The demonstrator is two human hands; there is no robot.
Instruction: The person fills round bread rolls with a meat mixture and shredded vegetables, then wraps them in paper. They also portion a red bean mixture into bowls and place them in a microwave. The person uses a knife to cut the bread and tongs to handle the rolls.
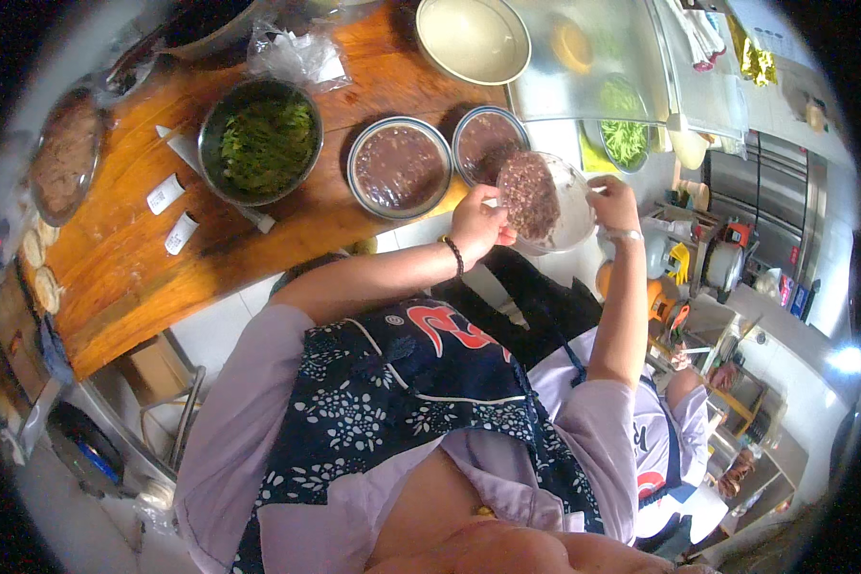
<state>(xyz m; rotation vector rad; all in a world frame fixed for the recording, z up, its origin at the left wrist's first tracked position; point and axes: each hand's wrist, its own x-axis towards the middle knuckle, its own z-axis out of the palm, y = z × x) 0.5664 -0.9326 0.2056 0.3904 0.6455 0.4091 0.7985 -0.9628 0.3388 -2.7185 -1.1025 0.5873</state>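
A clear plastic bowl (577, 208) is tilted between my hands, with coarse brown mince-like paste (529, 195) gathered on its left side. My left hand (473, 226), wearing a dark bead bracelet, grips its left rim. My right hand (615, 206) pinches the right rim. The tilted bowl overlaps the near edge of a blue-rimmed bowl (484, 138) of brown mixture; whether they touch I cannot tell. Left of that, a second blue-rimmed bowl (400, 166) holds a similar wet, shiny brown mixture.
A dark metal bowl (215, 179) of chopped greens stands on the wooden table (129, 287), over a long pale utensil (179, 151). A cream bowl (473, 39) and plastic bag (294, 54) lie farther back. Brown mince fills an oval dish (64, 158) leftward. Another person (678, 430) is at right.
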